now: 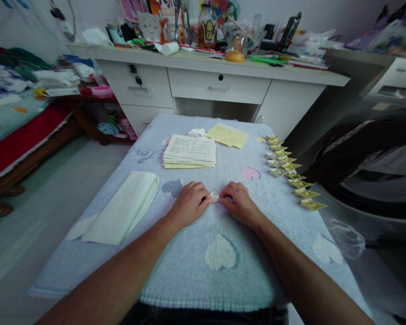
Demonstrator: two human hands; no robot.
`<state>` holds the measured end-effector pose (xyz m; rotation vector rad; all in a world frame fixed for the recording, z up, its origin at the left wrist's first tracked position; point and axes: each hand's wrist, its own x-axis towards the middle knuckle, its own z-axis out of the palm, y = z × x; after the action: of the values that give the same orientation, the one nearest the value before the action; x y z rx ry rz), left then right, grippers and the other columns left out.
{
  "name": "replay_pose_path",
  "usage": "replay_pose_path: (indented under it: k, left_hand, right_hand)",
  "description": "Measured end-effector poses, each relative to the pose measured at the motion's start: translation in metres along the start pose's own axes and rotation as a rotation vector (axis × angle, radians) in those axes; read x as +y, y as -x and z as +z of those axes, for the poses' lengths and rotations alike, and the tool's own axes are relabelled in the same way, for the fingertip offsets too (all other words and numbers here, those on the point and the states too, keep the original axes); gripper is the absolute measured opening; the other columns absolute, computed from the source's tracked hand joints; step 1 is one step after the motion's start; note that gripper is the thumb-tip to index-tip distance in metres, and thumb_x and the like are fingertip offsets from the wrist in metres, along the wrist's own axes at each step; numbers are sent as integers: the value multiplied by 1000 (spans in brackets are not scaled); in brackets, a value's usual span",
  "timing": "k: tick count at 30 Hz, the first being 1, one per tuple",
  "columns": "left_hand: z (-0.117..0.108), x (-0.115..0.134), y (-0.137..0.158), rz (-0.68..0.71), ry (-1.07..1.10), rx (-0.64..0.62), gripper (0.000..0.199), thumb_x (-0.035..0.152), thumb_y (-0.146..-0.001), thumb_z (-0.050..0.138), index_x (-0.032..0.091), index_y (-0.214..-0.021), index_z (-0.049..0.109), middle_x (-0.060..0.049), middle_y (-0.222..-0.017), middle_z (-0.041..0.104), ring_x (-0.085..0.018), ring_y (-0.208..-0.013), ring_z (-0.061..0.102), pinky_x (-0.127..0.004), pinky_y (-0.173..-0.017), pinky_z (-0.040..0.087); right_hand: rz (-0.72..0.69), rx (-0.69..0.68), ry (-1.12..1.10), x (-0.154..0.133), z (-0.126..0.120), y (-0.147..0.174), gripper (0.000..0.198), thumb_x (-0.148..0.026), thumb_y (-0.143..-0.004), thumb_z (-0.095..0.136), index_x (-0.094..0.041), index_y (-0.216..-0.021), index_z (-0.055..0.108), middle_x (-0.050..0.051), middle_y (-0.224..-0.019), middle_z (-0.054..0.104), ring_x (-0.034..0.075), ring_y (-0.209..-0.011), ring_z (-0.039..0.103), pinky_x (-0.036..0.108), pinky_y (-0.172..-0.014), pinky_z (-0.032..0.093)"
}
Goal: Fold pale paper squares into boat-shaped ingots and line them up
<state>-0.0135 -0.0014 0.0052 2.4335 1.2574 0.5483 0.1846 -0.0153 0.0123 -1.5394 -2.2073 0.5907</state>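
Note:
A small piece of folded pale paper (pixel 214 197) is pinched between my two hands over the middle of the cloth-covered table. My left hand (pixel 191 201) grips its left end, and my right hand (pixel 239 201) has its right end between thumb and fingers. Most of the paper is hidden by the fingertips. Beyond my hands lies a stack of written paper sheets (pixel 189 150). Folded yellow paper boats (pixel 304 193) stand in rows along the table's right side, with a few paler ones among them.
A folded light green sheet (pixel 123 207) lies at the left. Yellow paper (pixel 227 135) and a crumpled white piece (pixel 196 132) rest near the far edge. Behind stands a cluttered white desk (pixel 219 85); a washing machine (pixel 392 90) is at the right, a bed (pixel 23 131) at the left.

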Motion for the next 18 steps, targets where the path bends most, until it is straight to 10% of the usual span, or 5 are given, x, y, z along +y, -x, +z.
replay_pose_path:
  k: [18]
  left_hand:
    - [4,7,1,-84,-174,11,19,26,-91,49,19,-81,63,-6,-91,58,-22,-91,49,-36,-78,36]
  right_hand:
    - [126,-24,163,-4,1,-4,20,-32,-90,54,-19,-82,68,7,-94,58,22,-91,46,33,-76,28]
